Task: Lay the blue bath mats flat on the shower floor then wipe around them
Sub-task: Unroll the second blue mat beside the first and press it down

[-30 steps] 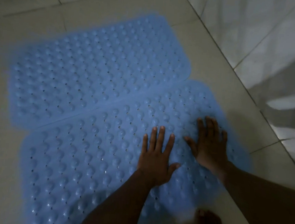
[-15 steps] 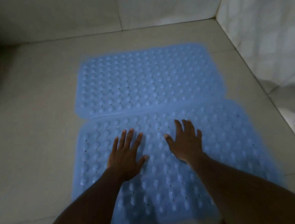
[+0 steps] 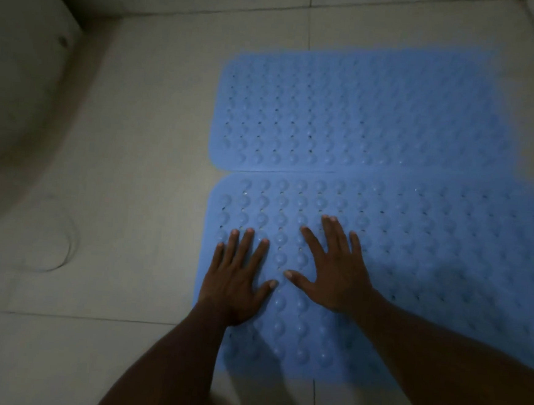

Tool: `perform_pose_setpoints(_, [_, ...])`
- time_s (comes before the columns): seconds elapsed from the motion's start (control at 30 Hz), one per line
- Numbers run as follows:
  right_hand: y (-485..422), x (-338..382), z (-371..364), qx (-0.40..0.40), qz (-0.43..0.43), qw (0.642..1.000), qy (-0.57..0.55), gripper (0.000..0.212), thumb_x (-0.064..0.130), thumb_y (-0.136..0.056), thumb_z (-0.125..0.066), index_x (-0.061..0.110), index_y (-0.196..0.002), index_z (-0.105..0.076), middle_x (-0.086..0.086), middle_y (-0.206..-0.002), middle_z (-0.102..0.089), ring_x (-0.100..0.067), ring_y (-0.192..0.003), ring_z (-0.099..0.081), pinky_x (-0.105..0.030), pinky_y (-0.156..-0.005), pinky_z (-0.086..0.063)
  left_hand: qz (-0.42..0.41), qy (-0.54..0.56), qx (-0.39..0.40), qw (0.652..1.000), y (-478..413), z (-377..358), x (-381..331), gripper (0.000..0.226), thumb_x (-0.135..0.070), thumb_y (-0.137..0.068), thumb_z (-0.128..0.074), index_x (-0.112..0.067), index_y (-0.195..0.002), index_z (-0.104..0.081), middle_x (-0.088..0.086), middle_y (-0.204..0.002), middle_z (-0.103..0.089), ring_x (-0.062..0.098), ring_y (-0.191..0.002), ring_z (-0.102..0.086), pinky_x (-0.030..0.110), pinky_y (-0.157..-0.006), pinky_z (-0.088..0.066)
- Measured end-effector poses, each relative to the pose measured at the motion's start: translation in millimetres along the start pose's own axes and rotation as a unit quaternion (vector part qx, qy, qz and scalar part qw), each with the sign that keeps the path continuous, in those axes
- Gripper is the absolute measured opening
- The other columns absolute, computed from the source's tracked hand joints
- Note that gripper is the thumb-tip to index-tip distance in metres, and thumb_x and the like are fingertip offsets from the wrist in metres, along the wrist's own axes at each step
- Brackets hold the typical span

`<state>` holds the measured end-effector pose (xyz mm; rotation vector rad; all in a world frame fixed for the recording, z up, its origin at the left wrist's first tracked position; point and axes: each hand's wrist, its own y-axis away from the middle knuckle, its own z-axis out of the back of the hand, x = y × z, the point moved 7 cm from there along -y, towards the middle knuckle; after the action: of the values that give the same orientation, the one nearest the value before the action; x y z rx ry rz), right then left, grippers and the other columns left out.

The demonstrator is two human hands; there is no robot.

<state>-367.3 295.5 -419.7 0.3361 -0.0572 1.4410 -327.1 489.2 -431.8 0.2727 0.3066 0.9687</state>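
Note:
Two blue bath mats with raised bumps and small holes lie flat side by side on the tiled shower floor. The far mat touches the near mat along one long edge. My left hand presses palm down with straight, spread fingers on the near mat's left end. My right hand lies flat beside it, fingers spread, a little farther in. Neither hand holds anything.
Pale floor tiles stretch to the left of the mats. A white curved fixture stands at the left edge. A thin looped line lies on the floor near it. The wall base runs along the top.
Both hands have slid leftward along the near mat, from its right part to its left end, staying flat. The view has swung left with them.

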Motion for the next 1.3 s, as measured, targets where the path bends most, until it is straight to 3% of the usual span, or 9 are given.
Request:
perform_pose_setpoints(0.1, [1, 3, -2, -0.015, 0.011, 1.0, 0.013, 0.097, 0.086, -0.077, -0.037, 0.027, -0.153, -0.036, -0.018, -0.163, -0.023, -0.033, -0.151, -0.019, -0.059, -0.117, -0.019, -0.016, 0.002, -0.027, 0.999, -1, -6, 4, 0.084, -0.077, -0.093, -0.018, -0.034, -0.161, 0.006, 0.002, -0.169, 0.019, 0.029, -0.154, 0.022, 0.054, -0.125, -0.001])
perform_pose_setpoints(0.27, [0, 3, -6, -0.028, 0.006, 0.998, 0.063, 0.097, 0.085, -0.078, -0.036, 0.026, -0.155, -0.03, -0.019, -0.164, -0.016, -0.034, -0.153, -0.014, -0.06, -0.118, -0.016, -0.019, 0.026, -0.086, 0.996, -1, -7, 5, 0.08, -0.073, -0.095, -0.031, -0.031, -0.162, -0.016, 0.003, -0.171, -0.005, 0.029, -0.158, 0.001, 0.056, -0.123, -0.016])
perform_pose_setpoints(0.5, [0, 1, -9, -0.023, 0.015, 0.995, 0.096, 0.087, 0.073, -0.086, -0.033, 0.023, -0.157, -0.025, -0.022, -0.164, -0.013, -0.038, -0.153, -0.009, -0.061, -0.118, -0.013, -0.018, 0.039, -0.126, 0.991, 0, -6, 5, 0.07, -0.05, -0.097, -0.043, -0.028, -0.161, -0.024, 0.006, -0.17, -0.011, 0.03, -0.157, -0.003, 0.056, -0.122, -0.017])
perform_pose_setpoints(0.87, [-2, -1, -15, -0.013, 0.036, 0.992, 0.12, 0.085, 0.071, -0.091, -0.028, 0.018, -0.158, -0.022, -0.027, -0.162, -0.012, -0.042, -0.152, -0.009, -0.064, -0.117, -0.012, -0.04, 0.002, -0.121, 0.992, 0, -10, 2, 0.066, -0.041, -0.099, -0.033, -0.024, -0.162, -0.02, 0.011, -0.17, -0.01, 0.036, -0.157, -0.002, 0.057, -0.123, -0.012])
perform_pose_setpoints(1.03, [-3, -1, -13, 0.017, 0.024, 0.995, 0.098, 0.089, 0.076, -0.086, -0.029, 0.022, -0.157, -0.025, -0.024, -0.163, -0.014, -0.039, -0.152, -0.012, -0.063, -0.116, -0.014, -0.033, 0.016, -0.059, 0.998, -3, -6, 3, 0.066, -0.046, -0.101, -0.023, -0.029, -0.163, -0.009, 0.008, -0.171, 0.002, 0.034, -0.157, 0.007, 0.056, -0.124, -0.006])
perform_pose_setpoints(1.13, [-7, -2, -2, 0.012, 0.018, 0.999, 0.049, 0.084, 0.076, -0.085, -0.033, 0.025, -0.151, -0.038, -0.022, -0.159, -0.028, -0.039, -0.147, -0.027, -0.059, -0.112, -0.024, 0.005, 0.026, 0.008, 1.0, -6, 5, -1, 0.072, -0.052, -0.093, -0.011, -0.032, -0.163, -0.006, 0.006, -0.171, 0.006, 0.033, -0.156, 0.011, 0.055, -0.124, -0.003])
perform_pose_setpoints(1.2, [-20, 0, 19, -0.004, 0.033, 0.999, 0.031, 0.069, 0.069, -0.085, -0.041, 0.023, -0.135, -0.057, -0.02, -0.142, -0.05, -0.04, -0.131, -0.048, -0.052, -0.102, -0.039, 0.027, 0.019, 0.012, 0.999, -11, 25, -7, 0.074, -0.053, -0.089, -0.013, -0.029, -0.158, -0.026, 0.011, -0.167, -0.019, 0.037, -0.154, -0.013, 0.054, -0.122, -0.017])
perform_pose_setpoints(1.3, [-52, -1, 66, 0.063, 0.036, 0.997, 0.03, 0.04, 0.049, -0.093, -0.046, 0.022, -0.119, -0.061, -0.008, -0.123, -0.06, -0.031, -0.116, -0.057, -0.04, -0.094, -0.047, 0.028, -0.014, -0.023, 0.999, -32, 76, -20, 0.051, -0.043, -0.093, -0.035, -0.022, -0.136, -0.051, 0.006, -0.135, -0.056, 0.032, -0.127, -0.051, 0.044, -0.102, -0.039])
